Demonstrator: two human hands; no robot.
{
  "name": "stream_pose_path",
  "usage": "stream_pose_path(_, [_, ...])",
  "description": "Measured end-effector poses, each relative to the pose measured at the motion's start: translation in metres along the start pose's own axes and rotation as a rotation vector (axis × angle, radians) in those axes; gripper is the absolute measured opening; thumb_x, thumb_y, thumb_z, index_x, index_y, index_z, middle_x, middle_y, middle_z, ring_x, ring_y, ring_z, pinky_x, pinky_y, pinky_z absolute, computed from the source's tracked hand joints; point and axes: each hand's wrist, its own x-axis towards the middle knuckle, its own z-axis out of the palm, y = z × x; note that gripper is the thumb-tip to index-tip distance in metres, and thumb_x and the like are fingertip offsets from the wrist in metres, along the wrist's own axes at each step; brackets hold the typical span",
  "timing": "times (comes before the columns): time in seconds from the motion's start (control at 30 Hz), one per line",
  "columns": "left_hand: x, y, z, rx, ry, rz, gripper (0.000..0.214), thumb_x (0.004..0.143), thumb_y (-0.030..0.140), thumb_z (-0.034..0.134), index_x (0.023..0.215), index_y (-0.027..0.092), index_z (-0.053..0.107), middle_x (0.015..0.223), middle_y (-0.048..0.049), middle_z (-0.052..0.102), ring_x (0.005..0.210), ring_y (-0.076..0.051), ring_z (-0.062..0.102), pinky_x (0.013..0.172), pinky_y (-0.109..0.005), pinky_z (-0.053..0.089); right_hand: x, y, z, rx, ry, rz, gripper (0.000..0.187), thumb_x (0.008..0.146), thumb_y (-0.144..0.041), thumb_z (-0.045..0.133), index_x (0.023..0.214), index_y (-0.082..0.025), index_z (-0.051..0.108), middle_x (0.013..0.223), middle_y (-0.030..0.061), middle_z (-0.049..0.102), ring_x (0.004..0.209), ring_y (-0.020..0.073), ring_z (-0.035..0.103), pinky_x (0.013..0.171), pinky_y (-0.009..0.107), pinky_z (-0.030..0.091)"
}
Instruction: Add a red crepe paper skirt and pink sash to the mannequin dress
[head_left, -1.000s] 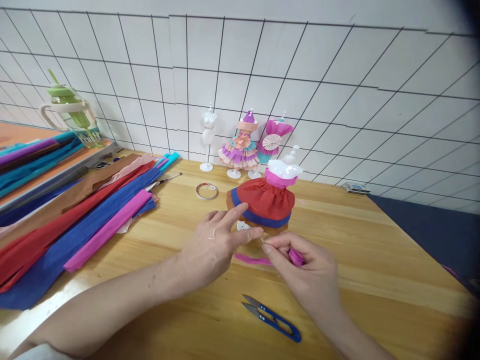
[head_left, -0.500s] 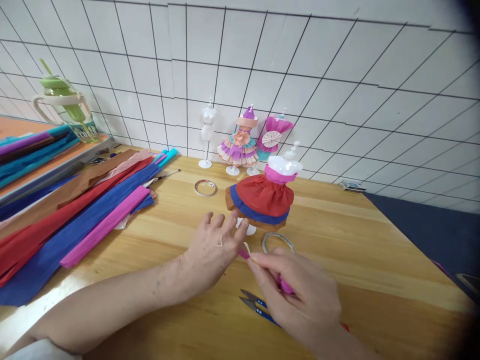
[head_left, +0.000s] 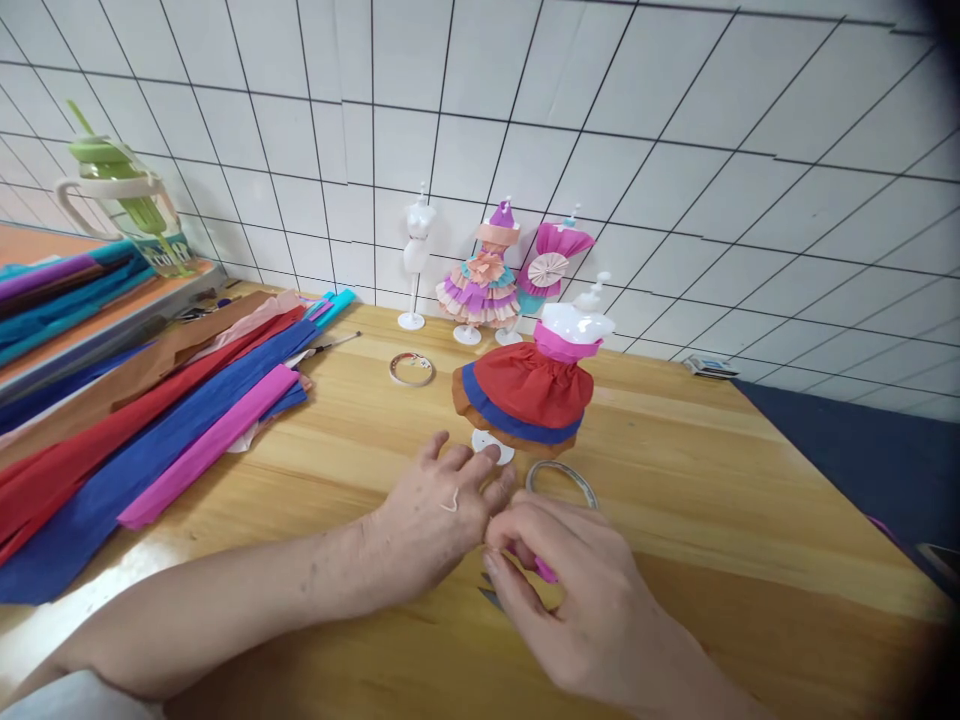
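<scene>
My left hand point(head_left: 439, 505) and my right hand point(head_left: 566, 590) meet just in front of a small mannequin point(head_left: 540, 385) dressed in a red, blue and brown crepe-paper skirt with a pink bodice. Both hands pinch a thin strip of pink crepe paper point(head_left: 546, 572); only a bit of it shows under my right fingers. A tape ring point(head_left: 561, 478) lies on the table just behind my right hand. The blue scissors are almost wholly hidden beneath my right hand.
Long folded crepe-paper sheets point(head_left: 150, 420) in red, blue, pink and brown lie at the left. A second tape ring point(head_left: 412, 368), a bare mannequin point(head_left: 415, 255) and two dressed ones point(head_left: 487, 280) stand near the tiled wall. A green cup point(head_left: 124, 205) sits far left.
Both hands have drawn closer to me and together. My right hand moved down over the scissors, uncovering the tape ring behind it.
</scene>
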Motion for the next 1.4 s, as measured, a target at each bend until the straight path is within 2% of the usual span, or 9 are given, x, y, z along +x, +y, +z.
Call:
stream_pose_path(0.2, [0.001,-0.001,0.006,-0.168,-0.065,-0.126,0.057,0.074,0.005,0.054,0.13,0.01,0.044,0.117,-0.0175,0.064,0.095,-0.028,0.066,0.078,-0.041,0.053,-0.004,0.002,0.001,-0.071,0.004,-0.032,0.01,0.083,-0.01,0.048,0.084,-0.019,0.052,0.061,-0.0011,0.054,0.055,0.0141,0.053,0.05,0.027,0.042])
stream_pose_path(0.3, [0.001,-0.005,0.011,-0.284,-0.015,-0.285,0.062,0.076,0.006,0.051,0.136,0.009,0.037,0.099,-0.0146,0.068,0.082,-0.026,0.068,0.066,-0.036,0.054,-0.008,0.002,0.008,-0.156,0.026,-0.08,0.032,0.086,-0.011,0.049,0.118,-0.01,0.05,0.076,0.0074,0.065,0.065,0.019,0.061,0.057,0.032,0.051])
stream_pose_path(0.4, [0.001,-0.009,0.016,-0.354,0.095,-0.342,0.056,0.081,0.011,0.051,0.136,0.013,0.038,0.093,-0.0114,0.068,0.079,-0.023,0.068,0.065,-0.033,0.053,-0.009,0.002,0.013,-0.205,0.023,-0.129,0.045,0.087,-0.006,0.046,0.131,-0.006,0.041,0.081,0.0121,0.068,0.069,0.0217,0.065,0.059,0.034,0.054])
stream_pose_path(0.5, [0.001,-0.011,0.014,-0.369,0.127,-0.35,0.05,0.083,0.014,0.052,0.132,0.014,0.043,0.09,-0.0099,0.069,0.075,-0.021,0.068,0.064,-0.031,0.052,-0.008,0.001,0.015,-0.187,0.02,-0.139,0.048,0.087,-0.004,0.045,0.134,-0.007,0.039,0.075,0.0094,0.067,0.063,0.0214,0.064,0.055,0.034,0.053])
stream_pose_path(0.7, [0.002,-0.01,-0.005,-0.274,-0.081,-0.338,0.05,0.078,0.002,0.044,0.126,0.011,0.049,0.09,-0.0124,0.072,0.072,-0.025,0.069,0.056,-0.03,0.049,-0.008,0.0,0.011,-0.02,0.07,-0.025,0.044,0.085,-0.004,0.045,0.127,-0.017,0.048,0.074,0.004,0.066,0.061,0.0174,0.064,0.055,0.03,0.053])
stream_pose_path(0.83, [0.004,-0.009,-0.008,-0.311,-0.095,-0.329,0.043,0.079,0.005,0.044,0.121,0.01,0.052,0.085,-0.012,0.072,0.073,-0.027,0.07,0.055,-0.03,0.048,-0.01,0.005,0.017,-0.069,0.118,-0.066,0.048,0.087,-0.003,0.047,0.133,-0.016,0.046,0.08,0.007,0.069,0.064,0.0181,0.065,0.057,0.032,0.054])
stream_pose_path(1.1, [0.003,-0.007,0.001,-0.613,0.019,-0.405,0.027,0.084,0.021,0.053,0.11,0.015,0.059,0.087,-0.0084,0.072,0.072,-0.019,0.068,0.058,-0.025,0.047,-0.012,0.006,0.038,-0.392,0.119,-0.218,0.079,0.079,0.006,0.04,0.151,0.003,0.009,0.078,0.0156,0.071,0.061,0.0235,0.065,0.053,0.036,0.056])
stream_pose_path(1.2, [0.002,-0.009,0.003,-0.651,0.074,-0.391,0.021,0.084,0.023,0.054,0.103,0.015,0.06,0.08,-0.0063,0.069,0.068,-0.016,0.066,0.056,-0.023,0.043,-0.011,0.006,0.04,-0.412,0.085,-0.2,0.08,0.079,0.005,0.038,0.152,0.001,0.005,0.075,0.0138,0.071,0.056,0.0227,0.063,0.049,0.035,0.055])
stream_pose_path(1.4, [0.001,-0.017,-0.007,-0.453,-0.042,-0.367,0.012,0.087,0.022,0.049,0.094,0.015,0.056,0.064,-0.0028,0.063,0.059,-0.018,0.063,0.048,-0.025,0.03,-0.013,0.012,0.028,-0.264,-0.031,-0.162,0.077,0.082,0.001,0.037,0.154,-0.006,0.008,0.08,0.0123,0.07,0.059,0.0227,0.064,0.053,0.037,0.056])
